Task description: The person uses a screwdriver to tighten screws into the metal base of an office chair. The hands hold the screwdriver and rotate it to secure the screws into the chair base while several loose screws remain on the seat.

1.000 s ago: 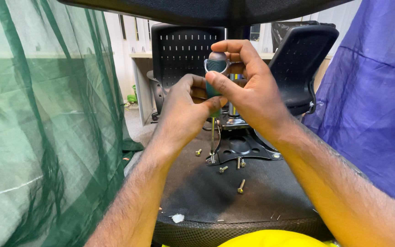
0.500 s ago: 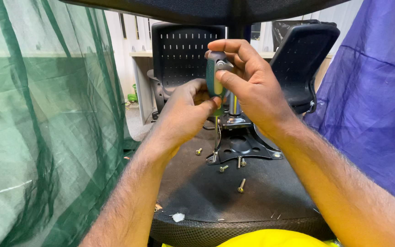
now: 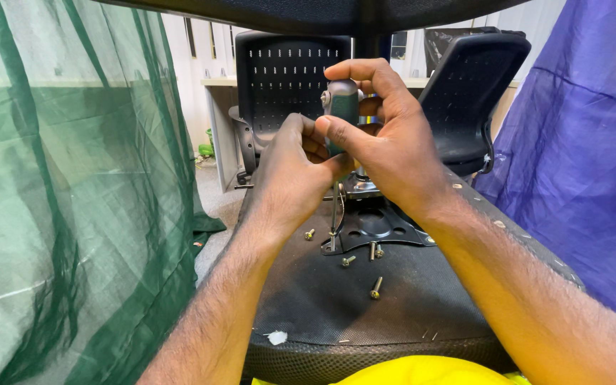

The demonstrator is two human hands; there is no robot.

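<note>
Fingers [image 3: 336,132] of my right hand [image 3: 393,153] are curled tight around the screwdriver [image 3: 342,107] handle, its shaft reaching down to the metal plate [image 3: 372,221] on the upturned chair seat [image 3: 365,299]. My left hand [image 3: 290,175] closes lightly round the lower handle. If I tilt, the tip could slip off and scatter the loose screws [image 3: 376,286] nearby.

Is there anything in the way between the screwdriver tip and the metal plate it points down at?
Nothing visible. The screwdriver, gripped by the left hand and right hand, runs straight down to the metal plate. Loose screws lie off to the side.
</note>
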